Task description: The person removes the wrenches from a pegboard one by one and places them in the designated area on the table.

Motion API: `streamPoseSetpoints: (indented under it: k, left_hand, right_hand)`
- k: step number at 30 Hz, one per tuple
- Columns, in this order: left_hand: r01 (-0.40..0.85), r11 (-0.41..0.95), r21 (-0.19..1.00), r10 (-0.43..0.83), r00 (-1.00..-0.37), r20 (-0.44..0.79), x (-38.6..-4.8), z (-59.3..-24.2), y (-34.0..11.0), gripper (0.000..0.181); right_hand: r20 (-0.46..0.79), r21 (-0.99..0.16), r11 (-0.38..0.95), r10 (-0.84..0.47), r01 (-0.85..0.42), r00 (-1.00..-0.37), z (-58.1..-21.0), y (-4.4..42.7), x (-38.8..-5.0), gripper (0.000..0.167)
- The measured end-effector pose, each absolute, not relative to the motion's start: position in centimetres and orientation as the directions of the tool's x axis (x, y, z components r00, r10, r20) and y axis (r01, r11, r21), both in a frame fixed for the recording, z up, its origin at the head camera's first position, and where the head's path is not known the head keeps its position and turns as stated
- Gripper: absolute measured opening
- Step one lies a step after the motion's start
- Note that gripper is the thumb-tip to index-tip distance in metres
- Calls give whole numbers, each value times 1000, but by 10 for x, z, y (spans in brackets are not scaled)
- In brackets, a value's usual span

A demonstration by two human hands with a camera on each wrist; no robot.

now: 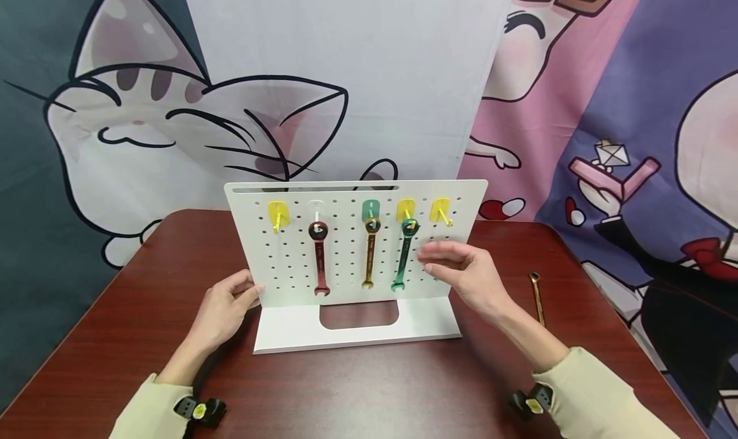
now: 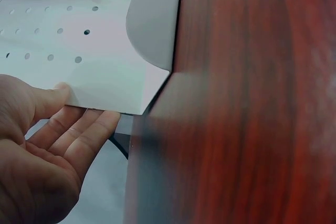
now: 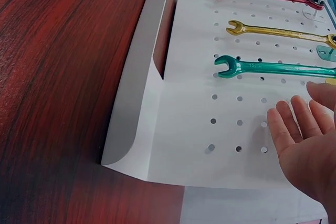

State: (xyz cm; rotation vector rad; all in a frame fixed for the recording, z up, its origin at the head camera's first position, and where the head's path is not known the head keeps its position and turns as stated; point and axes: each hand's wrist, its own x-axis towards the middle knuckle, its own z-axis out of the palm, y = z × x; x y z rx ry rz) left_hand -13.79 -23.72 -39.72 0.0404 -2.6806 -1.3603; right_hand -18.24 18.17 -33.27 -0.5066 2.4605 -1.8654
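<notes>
A white pegboard stand [image 1: 357, 336] stands upright on the table. From its hooks hang a red wrench [image 1: 320, 259], a gold wrench [image 1: 369, 256] and, rightmost of the three, a green wrench [image 1: 405, 256]. My left hand [image 1: 221, 307] pinches the board's lower left edge, thumb on the front face and fingers behind, as the left wrist view shows. Just right of the green wrench, my right hand [image 1: 469, 275] is held before the board with fingers extended and nothing in it. The right wrist view shows its palm [image 3: 312, 163] below the green wrench.
Bare yellow hooks sit at the board's far left [image 1: 278, 216] and far right [image 1: 441, 212]. Another gold wrench [image 1: 537, 295] lies on the reddish-brown table [image 1: 357, 394], partly behind the right forearm. A cartoon-printed cloth [image 1: 403, 61] hangs behind the table.
</notes>
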Motion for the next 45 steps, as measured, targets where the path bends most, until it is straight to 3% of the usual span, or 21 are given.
streamPoseSetpoints:
  k: [21, 45]
  left_hand:
    - [32, 584, 811, -89, -991, 103, -139, -396, -236, 12]
    - [31, 586, 810, -87, -991, 102, -138, -397, -236, 8]
  right_hand:
    - [146, -965, 160, -333, -209, -931, -332, 166, -186, 45]
    - [120, -976, 121, -395, -181, -911, -331, 158, -185, 39]
